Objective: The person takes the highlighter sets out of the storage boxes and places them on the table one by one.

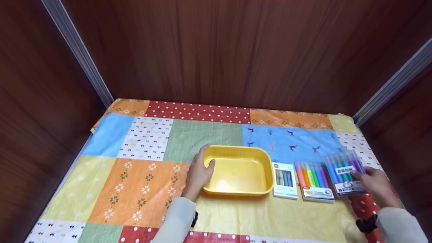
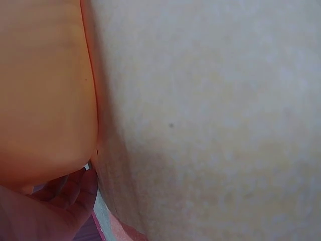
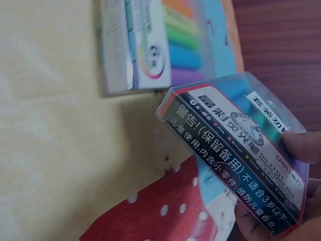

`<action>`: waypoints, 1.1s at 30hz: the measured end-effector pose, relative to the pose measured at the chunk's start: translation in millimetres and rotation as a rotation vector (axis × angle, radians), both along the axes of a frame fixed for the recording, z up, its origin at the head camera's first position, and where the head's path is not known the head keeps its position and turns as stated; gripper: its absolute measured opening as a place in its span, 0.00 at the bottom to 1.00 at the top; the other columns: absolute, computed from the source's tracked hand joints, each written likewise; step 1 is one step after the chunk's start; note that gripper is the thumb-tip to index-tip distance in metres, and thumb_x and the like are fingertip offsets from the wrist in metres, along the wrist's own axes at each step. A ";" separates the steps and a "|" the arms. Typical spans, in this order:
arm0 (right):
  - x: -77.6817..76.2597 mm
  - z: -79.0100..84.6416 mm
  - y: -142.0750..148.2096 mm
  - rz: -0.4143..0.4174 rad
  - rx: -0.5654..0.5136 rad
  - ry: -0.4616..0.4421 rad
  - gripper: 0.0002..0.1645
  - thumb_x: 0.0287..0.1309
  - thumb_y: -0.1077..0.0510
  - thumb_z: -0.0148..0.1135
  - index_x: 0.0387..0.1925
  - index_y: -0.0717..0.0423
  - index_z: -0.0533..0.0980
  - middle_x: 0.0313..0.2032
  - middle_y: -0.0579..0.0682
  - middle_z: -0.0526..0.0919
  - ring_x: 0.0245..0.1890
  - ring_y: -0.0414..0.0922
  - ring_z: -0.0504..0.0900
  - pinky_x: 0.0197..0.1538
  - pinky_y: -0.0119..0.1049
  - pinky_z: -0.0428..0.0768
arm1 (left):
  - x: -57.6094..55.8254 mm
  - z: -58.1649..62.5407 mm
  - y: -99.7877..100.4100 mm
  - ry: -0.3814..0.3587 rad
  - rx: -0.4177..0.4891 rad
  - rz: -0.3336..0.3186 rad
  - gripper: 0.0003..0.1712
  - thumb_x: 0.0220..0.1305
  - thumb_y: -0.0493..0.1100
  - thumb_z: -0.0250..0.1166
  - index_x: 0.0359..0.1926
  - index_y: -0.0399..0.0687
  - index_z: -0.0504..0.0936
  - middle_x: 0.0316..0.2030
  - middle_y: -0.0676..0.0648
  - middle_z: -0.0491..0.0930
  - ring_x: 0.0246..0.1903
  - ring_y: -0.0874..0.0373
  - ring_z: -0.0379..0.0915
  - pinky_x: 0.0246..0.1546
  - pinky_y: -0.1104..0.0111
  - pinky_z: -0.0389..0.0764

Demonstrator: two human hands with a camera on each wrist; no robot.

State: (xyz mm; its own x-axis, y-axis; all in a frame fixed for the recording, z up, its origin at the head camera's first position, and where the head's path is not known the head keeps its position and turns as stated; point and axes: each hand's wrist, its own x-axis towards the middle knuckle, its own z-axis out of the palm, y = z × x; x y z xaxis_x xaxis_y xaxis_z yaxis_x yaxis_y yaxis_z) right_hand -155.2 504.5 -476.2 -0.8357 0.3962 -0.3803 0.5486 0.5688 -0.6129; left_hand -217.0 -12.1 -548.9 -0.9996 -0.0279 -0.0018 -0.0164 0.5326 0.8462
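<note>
Beside the yellow tray [image 1: 236, 150], left hand [image 1: 199, 172] grips its rim – right-hand fingers [image 1: 357, 171] pinch half-hidden marker pack [image 1: 344, 170]

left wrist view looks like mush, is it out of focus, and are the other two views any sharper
Left wrist view: too close, the yellow tub is a soft blur. Head view: evenly lit, a mild glare patch on the tub floor. Right wrist view: print on the marker pack in the right hand is sharp; the second pack behind is blurred.
</note>
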 end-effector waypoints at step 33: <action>4.0 -39.8 22.3 -0.149 -0.088 -0.102 0.50 0.70 0.44 0.56 0.75 0.73 0.48 0.46 0.63 0.76 0.40 0.47 0.78 0.36 0.34 0.81 | -0.7 -1.4 0.3 -0.008 0.002 0.008 0.34 0.73 0.49 0.60 0.75 0.68 0.61 0.72 0.46 0.68 0.67 0.41 0.71 0.60 0.41 0.75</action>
State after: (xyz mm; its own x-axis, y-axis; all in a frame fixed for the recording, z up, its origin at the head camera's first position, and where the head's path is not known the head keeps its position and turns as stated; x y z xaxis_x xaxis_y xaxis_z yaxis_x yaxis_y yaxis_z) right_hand -151.3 526.9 -516.0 -0.7255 0.4741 -0.4988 0.6846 0.4234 -0.5933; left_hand -217.7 -11.8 -550.3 -0.9993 -0.0361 -0.0099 -0.0276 0.5310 0.8469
